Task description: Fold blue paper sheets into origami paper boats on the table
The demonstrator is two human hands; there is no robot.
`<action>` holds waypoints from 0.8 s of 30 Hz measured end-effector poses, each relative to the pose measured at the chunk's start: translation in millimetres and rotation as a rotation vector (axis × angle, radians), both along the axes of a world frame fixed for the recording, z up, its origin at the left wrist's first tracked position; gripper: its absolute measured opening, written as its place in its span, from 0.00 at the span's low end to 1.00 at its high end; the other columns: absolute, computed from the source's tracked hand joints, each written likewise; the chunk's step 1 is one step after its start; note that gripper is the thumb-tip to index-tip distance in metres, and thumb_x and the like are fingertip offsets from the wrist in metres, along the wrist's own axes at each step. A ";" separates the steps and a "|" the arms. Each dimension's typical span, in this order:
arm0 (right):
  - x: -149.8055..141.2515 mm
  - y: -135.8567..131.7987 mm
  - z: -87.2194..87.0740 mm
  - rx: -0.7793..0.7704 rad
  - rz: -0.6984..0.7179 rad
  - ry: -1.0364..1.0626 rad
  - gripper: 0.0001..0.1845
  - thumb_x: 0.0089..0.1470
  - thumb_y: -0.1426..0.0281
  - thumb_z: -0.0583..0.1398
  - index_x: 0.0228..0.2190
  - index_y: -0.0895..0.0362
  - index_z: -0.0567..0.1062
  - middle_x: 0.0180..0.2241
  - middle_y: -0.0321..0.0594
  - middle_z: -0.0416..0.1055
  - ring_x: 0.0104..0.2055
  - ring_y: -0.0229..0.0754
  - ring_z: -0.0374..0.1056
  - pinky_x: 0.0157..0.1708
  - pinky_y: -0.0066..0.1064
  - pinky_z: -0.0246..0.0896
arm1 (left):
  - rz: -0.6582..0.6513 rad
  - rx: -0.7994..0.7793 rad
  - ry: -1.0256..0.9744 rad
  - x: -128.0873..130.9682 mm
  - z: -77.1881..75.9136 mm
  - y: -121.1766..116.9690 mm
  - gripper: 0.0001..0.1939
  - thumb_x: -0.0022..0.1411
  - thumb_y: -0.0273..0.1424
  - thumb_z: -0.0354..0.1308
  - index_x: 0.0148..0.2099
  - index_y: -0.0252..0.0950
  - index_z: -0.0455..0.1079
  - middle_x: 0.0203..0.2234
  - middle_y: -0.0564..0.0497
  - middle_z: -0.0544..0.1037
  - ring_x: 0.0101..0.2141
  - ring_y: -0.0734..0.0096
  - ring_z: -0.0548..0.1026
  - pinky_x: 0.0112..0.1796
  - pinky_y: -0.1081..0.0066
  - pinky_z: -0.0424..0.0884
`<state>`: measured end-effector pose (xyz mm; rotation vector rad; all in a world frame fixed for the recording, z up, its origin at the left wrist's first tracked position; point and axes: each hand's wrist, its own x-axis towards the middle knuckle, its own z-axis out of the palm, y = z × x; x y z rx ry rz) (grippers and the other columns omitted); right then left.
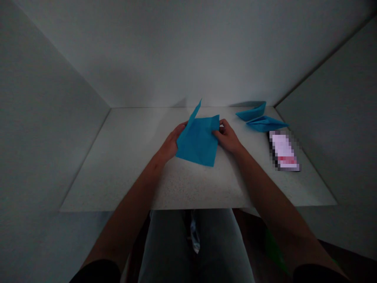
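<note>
A sheet of blue paper [198, 141] is held up over the middle of the tabletop, tilted, with its left side bent upward into a raised flap. At its left edge is my left hand [173, 141], its fingers mostly hidden behind the paper. My right hand [226, 135] pinches the right edge, thumb on the front face and the other fingers curled at the edge. Two folded blue paper boats lie to the right of my right hand: one boat [251, 113] near the back wall, the other boat [266, 124] just in front of it.
A phone [284, 151] with a lit, blurred screen lies on the right of the white tabletop [118, 157]. Pale walls [188, 51] enclose the table at the back and both sides. My legs [167, 247] are below the front edge.
</note>
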<state>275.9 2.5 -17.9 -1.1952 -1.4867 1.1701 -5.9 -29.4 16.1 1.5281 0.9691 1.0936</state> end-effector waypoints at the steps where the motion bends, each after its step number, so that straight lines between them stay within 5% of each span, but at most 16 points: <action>1: -1.6 -1.0 1.9 0.037 0.003 -0.023 0.29 0.55 0.42 0.70 0.37 0.48 0.63 0.27 0.30 0.71 0.27 0.41 0.65 0.29 0.33 0.61 | 0.011 0.116 0.174 3.4 0.0 -3.2 0.34 0.78 0.61 0.52 0.65 0.42 0.79 0.64 0.42 0.82 0.69 0.45 0.76 0.72 0.45 0.68; 6: 5.3 1.3 10.5 0.203 -0.131 -0.175 0.34 0.70 0.40 0.52 0.22 0.50 0.61 0.25 0.40 0.67 0.32 0.45 0.62 0.38 0.40 0.61 | 0.071 0.401 0.770 13.9 1.0 -17.7 0.24 0.80 0.50 0.57 0.66 0.42 0.79 0.64 0.42 0.81 0.66 0.48 0.75 0.69 0.47 0.65; 10: 11.1 1.7 11.8 0.257 -0.266 -0.222 0.36 0.68 0.35 0.57 0.24 0.51 0.63 0.24 0.36 0.62 0.30 0.42 0.59 0.36 0.39 0.57 | 0.234 0.353 0.976 12.7 0.1 -18.7 0.30 0.73 0.51 0.68 0.68 0.41 0.77 0.66 0.38 0.77 0.66 0.40 0.72 0.68 0.43 0.64; 17: 6.7 -1.8 12.9 0.303 -0.115 -0.431 0.32 0.66 0.38 0.62 0.26 0.51 0.68 0.20 0.33 0.60 0.25 0.40 0.54 0.32 0.37 0.52 | 0.406 0.189 1.051 -2.6 -4.2 -10.8 0.25 0.75 0.46 0.63 0.67 0.42 0.77 0.65 0.35 0.76 0.66 0.35 0.69 0.67 0.37 0.63; 24: 6.3 -1.7 15.6 0.293 -0.100 -0.441 0.30 0.67 0.39 0.61 0.29 0.50 0.73 0.23 0.37 0.66 0.27 0.44 0.59 0.35 0.39 0.57 | 0.134 0.263 0.963 0.0 -22.9 -9.8 0.28 0.75 0.48 0.60 0.72 0.47 0.75 0.74 0.37 0.71 0.71 0.29 0.65 0.70 0.26 0.57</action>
